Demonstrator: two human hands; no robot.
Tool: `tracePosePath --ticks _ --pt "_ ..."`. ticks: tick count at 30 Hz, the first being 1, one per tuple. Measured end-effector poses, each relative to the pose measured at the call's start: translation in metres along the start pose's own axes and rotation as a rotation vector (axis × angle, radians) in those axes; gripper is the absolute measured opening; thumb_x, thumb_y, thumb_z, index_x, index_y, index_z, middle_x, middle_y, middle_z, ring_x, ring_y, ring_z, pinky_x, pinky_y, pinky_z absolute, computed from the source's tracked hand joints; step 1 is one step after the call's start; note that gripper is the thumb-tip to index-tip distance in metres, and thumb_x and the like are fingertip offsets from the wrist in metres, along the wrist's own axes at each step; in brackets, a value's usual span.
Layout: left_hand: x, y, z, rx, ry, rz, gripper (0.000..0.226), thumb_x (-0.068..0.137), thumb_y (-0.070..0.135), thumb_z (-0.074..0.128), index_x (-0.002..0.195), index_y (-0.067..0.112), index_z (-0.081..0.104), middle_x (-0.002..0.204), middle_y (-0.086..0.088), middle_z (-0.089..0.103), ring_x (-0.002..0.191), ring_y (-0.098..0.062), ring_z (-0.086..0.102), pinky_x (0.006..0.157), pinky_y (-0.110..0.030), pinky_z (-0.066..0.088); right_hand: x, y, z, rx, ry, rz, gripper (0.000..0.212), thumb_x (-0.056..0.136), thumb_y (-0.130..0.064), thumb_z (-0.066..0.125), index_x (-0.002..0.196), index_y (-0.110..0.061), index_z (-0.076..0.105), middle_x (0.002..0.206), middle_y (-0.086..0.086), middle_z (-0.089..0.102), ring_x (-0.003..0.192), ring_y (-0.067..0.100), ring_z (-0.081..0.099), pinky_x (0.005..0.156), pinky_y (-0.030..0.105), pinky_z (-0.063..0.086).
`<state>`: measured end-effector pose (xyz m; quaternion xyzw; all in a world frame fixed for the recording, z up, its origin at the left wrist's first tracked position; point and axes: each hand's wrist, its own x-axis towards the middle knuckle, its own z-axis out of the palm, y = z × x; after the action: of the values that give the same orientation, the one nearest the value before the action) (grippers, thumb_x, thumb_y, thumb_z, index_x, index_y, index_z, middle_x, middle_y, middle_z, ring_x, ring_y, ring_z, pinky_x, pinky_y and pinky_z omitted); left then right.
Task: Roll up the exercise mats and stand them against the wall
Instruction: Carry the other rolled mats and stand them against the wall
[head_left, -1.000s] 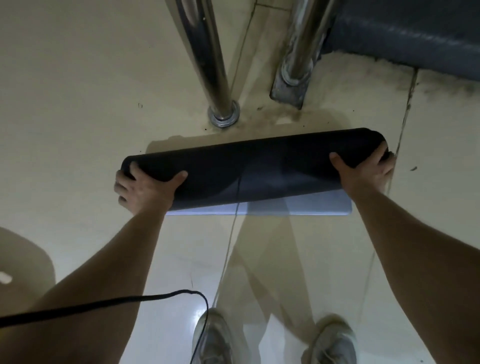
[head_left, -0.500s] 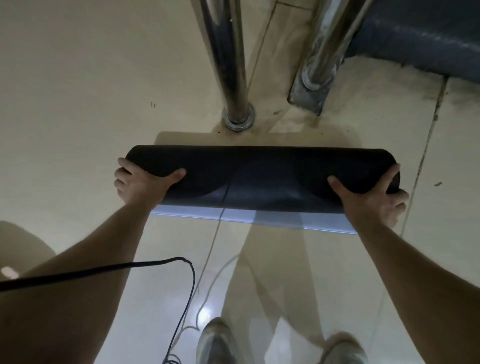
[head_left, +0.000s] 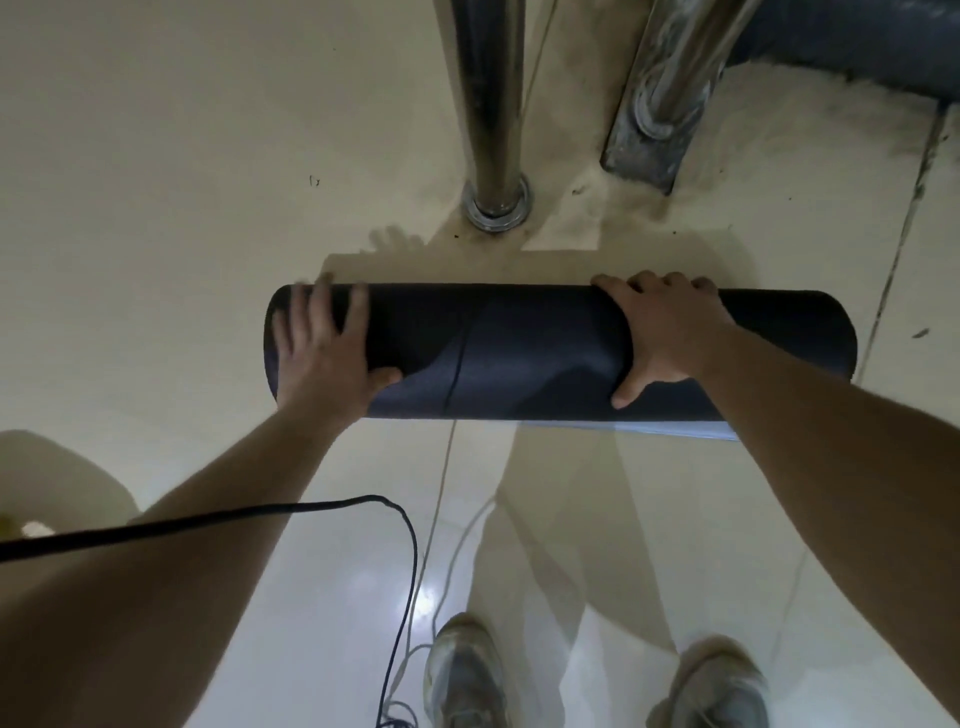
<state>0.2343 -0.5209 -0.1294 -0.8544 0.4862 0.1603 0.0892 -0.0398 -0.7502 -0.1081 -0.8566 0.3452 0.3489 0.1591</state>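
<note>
Nearest the viewer, two pale shoes (head_left: 467, 670) stand on the glossy tiled floor (head_left: 156, 208), and a black cable (head_left: 332, 504) loops across the left forearm and down beside them. Beyond the shoes lies the rolled exercise mat (head_left: 519, 353), a dark cylinder set crosswise on the floor, with a thin strip of its paler loose edge (head_left: 670, 429) showing along the near side. Both hands rest on top of the roll, well apart. The left hand (head_left: 324, 353), blurred, lies flat with spread fingers near the left end; whether it grips cannot be told. The right hand (head_left: 665, 332) presses right of centre, fingers curled over the far side and thumb on the near side, clasping the roll. Farther off, a chrome post (head_left: 491, 104) meets the floor just behind the mat, with a second metal leg (head_left: 670, 78) and a dark grey slab (head_left: 857, 47) at the far right. Probable risks: the loose edge may spring open if pressure is released before lifting, and the roll may strike the post or catch the cable as it is raised.
</note>
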Motion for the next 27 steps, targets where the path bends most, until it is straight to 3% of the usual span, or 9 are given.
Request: tracePosePath --ticks 2,5,10,13,16,18,21,24,27 --pt "0.017 0.019 -0.021 0.057 -0.237 0.24 0.116 0.075 0.062 0.078 0.163 0.03 0.008 0.169 -0.013 0.011 0.155 -0.038 0.008 0.123 -0.059 0.005 -0.021 -0.006 0.021 -0.05 0.087 0.033 0.149 0.039 -0.082 0.083 0.157 -0.037 0.004 0.15 0.009 0.041 0.132 0.04 0.045 0.11 0.061 0.035" --pt "0.05 0.07 -0.039 -0.001 -0.478 0.337 0.126 0.057 0.085 0.074 0.159 0.035 0.019 0.161 -0.002 0.037 0.145 -0.033 0.037 0.122 -0.057 0.015 -0.037 -0.014 0.043 -0.078 0.179 0.041 0.142 0.046 -0.079 0.083 0.157 -0.035 0.005 0.152 0.008 0.036 0.135 0.038 0.04 0.115 0.062 0.028" --pt "0.066 0.105 -0.035 0.055 -0.509 0.324 0.121 0.03 0.093 0.073 0.132 0.034 0.045 0.12 0.002 0.066 0.105 -0.03 0.064 0.089 -0.045 0.052 -0.047 -0.019 0.06 0.098 0.304 0.244 0.146 0.048 -0.069 0.091 0.16 -0.033 0.004 0.163 0.017 0.017 0.151 0.045 0.017 0.122 0.068 0.006" --pt "0.049 0.104 -0.027 0.052 -0.483 0.243 0.123 0.023 0.101 0.065 0.125 0.033 0.049 0.11 0.004 0.069 0.097 -0.03 0.065 0.086 -0.042 0.054 -0.088 -0.046 0.113 0.484 0.509 0.711 0.135 0.061 -0.069 0.085 0.159 -0.018 0.007 0.163 0.024 0.018 0.148 0.047 0.022 0.123 0.059 0.016" --pt "0.018 0.1 -0.014 -0.049 -0.551 0.112 0.125 0.027 0.099 0.068 0.13 0.031 0.049 0.117 0.0 0.068 0.102 -0.031 0.064 0.088 -0.042 0.052 -0.101 -0.079 0.14 1.332 0.202 1.071 0.132 0.067 -0.077 0.074 0.16 -0.009 0.012 0.159 0.023 0.027 0.141 0.042 0.035 0.118 0.053 0.034" --pt "0.0 0.098 -0.004 -0.105 -0.571 0.044 0.121 0.036 0.093 0.073 0.135 0.028 0.045 0.122 -0.002 0.065 0.105 -0.032 0.063 0.082 -0.039 0.048 -0.091 -0.099 0.15 1.7 -0.053 0.882 0.123 0.061 -0.083 0.075 0.151 -0.007 0.039 0.134 0.015 0.053 0.117 0.032 0.054 0.103 0.046 0.047" --pt "-0.006 0.099 0.004 -0.137 -0.56 0.022 0.121 0.039 0.091 0.074 0.138 0.027 0.043 0.124 -0.003 0.064 0.106 -0.032 0.063 0.085 -0.041 0.05 -0.074 -0.119 0.158 1.885 0.082 0.7 0.118 0.044 -0.084 0.083 0.13 -0.007 0.06 0.108 0.003 0.068 0.086 0.017 0.06 0.075 0.032 0.05" --pt "0.001 0.1 0.005 -0.154 -0.594 0.025 0.121 0.037 0.088 0.076 0.137 0.027 0.043 0.124 -0.003 0.063 0.108 -0.032 0.063 0.091 -0.043 0.05 -0.065 -0.13 0.152 2.172 0.14 0.667 0.133 0.027 -0.079 0.091 0.138 -0.015 0.054 0.127 -0.002 0.068 0.113 0.02 0.064 0.093 0.037 0.05" --pt "-0.01 0.101 0.008 -0.222 -0.576 0.034 0.126 0.03 0.087 0.074 0.137 0.025 0.044 0.128 -0.003 0.06 0.111 -0.032 0.062 0.093 -0.046 0.051 -0.065 -0.13 0.147 2.335 0.112 0.593 0.098 0.037 -0.069 0.087 0.12 -0.025 0.061 0.125 -0.006 0.068 0.121 0.02 0.06 0.098 0.038 0.042"
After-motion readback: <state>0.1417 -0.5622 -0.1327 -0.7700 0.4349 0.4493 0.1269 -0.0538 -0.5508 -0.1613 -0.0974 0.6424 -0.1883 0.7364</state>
